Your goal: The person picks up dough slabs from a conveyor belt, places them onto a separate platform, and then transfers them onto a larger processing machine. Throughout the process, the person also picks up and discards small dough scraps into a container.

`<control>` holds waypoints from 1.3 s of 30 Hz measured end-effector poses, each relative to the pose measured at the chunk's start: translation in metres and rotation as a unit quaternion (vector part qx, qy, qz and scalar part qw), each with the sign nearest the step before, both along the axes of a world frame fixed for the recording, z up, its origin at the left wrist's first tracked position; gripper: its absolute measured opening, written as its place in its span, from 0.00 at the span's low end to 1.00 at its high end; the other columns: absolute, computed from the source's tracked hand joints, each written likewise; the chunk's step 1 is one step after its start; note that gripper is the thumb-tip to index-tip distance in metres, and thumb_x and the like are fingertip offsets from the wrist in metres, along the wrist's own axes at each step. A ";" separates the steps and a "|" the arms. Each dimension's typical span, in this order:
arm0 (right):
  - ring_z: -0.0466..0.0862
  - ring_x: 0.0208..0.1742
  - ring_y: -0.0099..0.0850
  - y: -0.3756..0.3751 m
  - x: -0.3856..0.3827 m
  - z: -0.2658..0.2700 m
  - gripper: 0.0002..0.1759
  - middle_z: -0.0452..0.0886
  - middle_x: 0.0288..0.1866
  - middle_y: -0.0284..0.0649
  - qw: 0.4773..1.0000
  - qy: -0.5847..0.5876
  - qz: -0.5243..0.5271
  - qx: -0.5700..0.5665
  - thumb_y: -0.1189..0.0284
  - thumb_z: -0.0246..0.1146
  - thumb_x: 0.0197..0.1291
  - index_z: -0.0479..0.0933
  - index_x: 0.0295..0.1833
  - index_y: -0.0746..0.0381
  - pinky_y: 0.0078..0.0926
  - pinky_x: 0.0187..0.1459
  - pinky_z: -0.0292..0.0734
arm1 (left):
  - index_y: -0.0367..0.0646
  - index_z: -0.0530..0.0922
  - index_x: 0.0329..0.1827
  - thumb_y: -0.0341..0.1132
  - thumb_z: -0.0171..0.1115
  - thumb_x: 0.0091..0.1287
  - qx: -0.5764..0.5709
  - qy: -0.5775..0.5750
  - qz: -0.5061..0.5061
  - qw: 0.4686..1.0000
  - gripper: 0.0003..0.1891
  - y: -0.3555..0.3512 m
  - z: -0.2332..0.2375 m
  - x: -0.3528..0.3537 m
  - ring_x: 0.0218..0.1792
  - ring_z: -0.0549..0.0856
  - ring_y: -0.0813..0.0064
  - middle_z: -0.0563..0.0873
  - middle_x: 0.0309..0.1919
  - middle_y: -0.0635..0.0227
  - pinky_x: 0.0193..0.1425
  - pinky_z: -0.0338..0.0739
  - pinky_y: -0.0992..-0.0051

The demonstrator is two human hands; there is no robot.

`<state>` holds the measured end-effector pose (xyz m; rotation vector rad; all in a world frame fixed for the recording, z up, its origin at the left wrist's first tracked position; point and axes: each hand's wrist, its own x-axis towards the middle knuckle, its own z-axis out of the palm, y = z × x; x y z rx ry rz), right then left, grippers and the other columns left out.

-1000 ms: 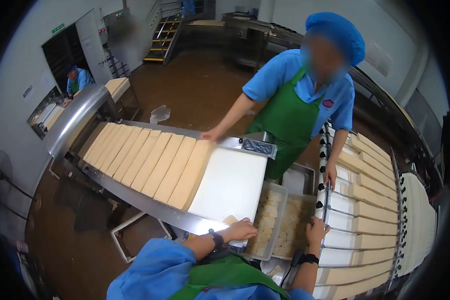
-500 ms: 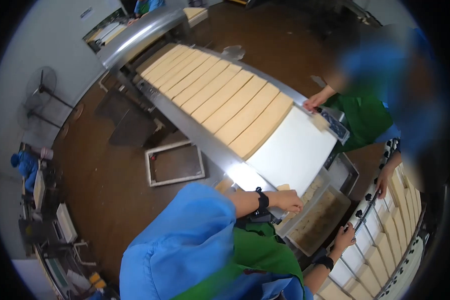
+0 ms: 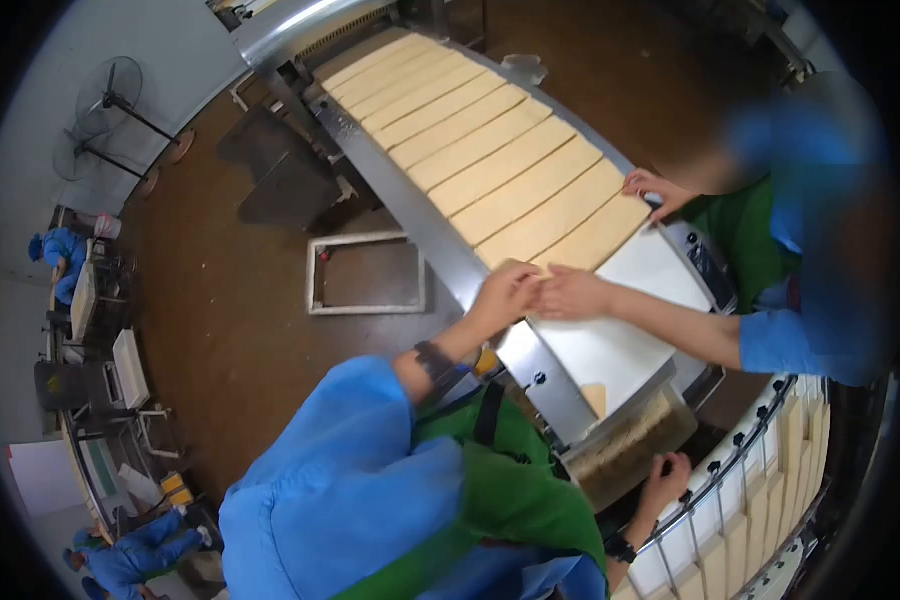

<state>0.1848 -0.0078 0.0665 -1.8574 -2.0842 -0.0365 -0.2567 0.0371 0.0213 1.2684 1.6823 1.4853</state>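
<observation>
Head view: your left hand [image 3: 507, 290] is out over the belt [image 3: 610, 345], fingers curled at the near end of the front slab [image 3: 585, 238]. Whether they truly grip it, I can't tell. A co-worker's hand [image 3: 573, 296] meets yours right there, and their other hand [image 3: 652, 187] is at the slab's far end. Your right hand [image 3: 667, 474] is closed on the rail [image 3: 715, 488], just beside the tub [image 3: 630, 440] of scraps. This looks like the lift-off step. Next calls for a firm hold under the end and a level lift with your partner, or the slab may snap
</observation>
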 end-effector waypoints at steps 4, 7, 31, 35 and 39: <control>0.80 0.44 0.44 0.027 -0.092 0.017 0.04 0.80 0.39 0.47 0.947 0.242 0.129 -0.168 0.78 0.62 0.54 0.76 0.35 0.67 0.34 0.48 0.74 | 0.34 0.73 0.53 0.33 0.57 0.63 -0.108 0.159 0.137 0.972 0.17 -0.001 -0.014 -0.039 0.49 0.76 0.50 0.75 0.46 0.48 0.55 0.71 0.62; 0.80 0.42 0.44 0.056 -0.165 0.046 0.04 0.80 0.37 0.47 0.917 0.260 0.208 -0.221 0.77 0.62 0.56 0.77 0.35 0.68 0.34 0.45 0.74 | 0.33 0.68 0.57 0.37 0.59 0.62 -0.175 0.169 0.102 0.965 0.24 0.004 -0.023 -0.051 0.52 0.73 0.46 0.70 0.52 0.43 0.58 0.70 0.61; 0.69 0.60 0.54 0.317 -0.374 -0.032 0.38 0.51 0.70 0.53 0.957 0.037 -0.061 -0.280 0.48 0.55 0.56 0.58 0.70 0.53 0.44 0.58 0.70 | 0.27 0.59 0.65 0.50 0.67 0.53 -0.295 0.410 -0.073 0.860 0.45 0.028 -0.005 -0.034 0.42 0.79 0.55 0.69 0.56 0.48 0.41 0.80 0.69; 0.70 0.56 0.54 0.290 -0.309 -0.009 0.43 0.57 0.63 0.51 0.946 0.102 -0.182 -0.247 0.52 0.60 0.49 0.57 0.68 0.60 0.43 0.56 0.72 | 0.28 0.60 0.63 0.43 0.70 0.51 -0.169 0.371 -0.132 0.904 0.42 0.032 -0.007 -0.032 0.46 0.76 0.45 0.67 0.55 0.43 0.49 0.75 0.60; 0.56 0.71 0.53 0.254 -0.214 -0.014 0.48 0.49 0.72 0.58 0.936 0.106 -0.281 -0.185 0.47 0.62 0.47 0.59 0.67 0.67 0.51 0.59 0.65 | 0.32 0.61 0.59 0.47 0.69 0.52 -0.200 0.182 -0.275 0.923 0.39 0.047 0.002 -0.002 0.44 0.76 0.41 0.65 0.51 0.42 0.50 0.75 0.56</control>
